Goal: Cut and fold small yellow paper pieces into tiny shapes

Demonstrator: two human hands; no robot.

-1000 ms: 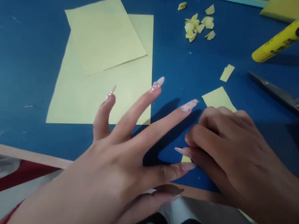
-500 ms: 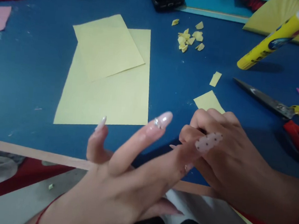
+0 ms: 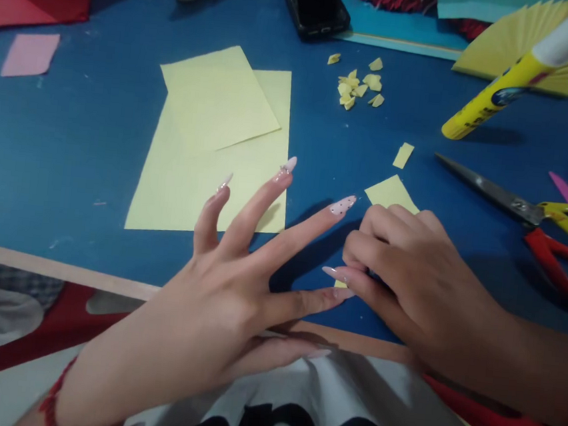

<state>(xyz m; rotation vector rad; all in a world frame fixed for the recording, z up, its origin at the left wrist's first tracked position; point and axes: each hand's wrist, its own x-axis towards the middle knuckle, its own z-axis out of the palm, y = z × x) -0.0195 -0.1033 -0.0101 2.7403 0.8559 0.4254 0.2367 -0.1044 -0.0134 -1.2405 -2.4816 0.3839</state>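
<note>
My left hand [image 3: 246, 296] is open with its fingers spread low over the front of the table. Its index fingertip meets a tiny bit of yellow paper [image 3: 341, 284] near the table's edge. My right hand [image 3: 403, 271] is closed, fingers curled under, and its long-nailed thumb lies along that same bit of paper. Most of the paper is hidden. Just beyond the right knuckles lies a larger yellow paper scrap [image 3: 391, 191], partly covered by the hand. A small yellow strip [image 3: 403, 155] is above it. Two yellow sheets [image 3: 205, 192] overlap beyond my left fingers.
Folded yellow chips [image 3: 349, 85] lie in a loose pile. At right are scissors [image 3: 525, 211] with red and yellow handles, a yellow glue stick [image 3: 496, 93] and a pleated yellow fan [image 3: 511, 41]. A black phone [image 3: 314, 5] lies at the back, a pink paper square [image 3: 30, 55] at left.
My left hand has drawn back from over the right hand, its fingers spreading and its index finger coming down by the right thumb. The right hand stays curled. The camera view has shifted slightly.
</note>
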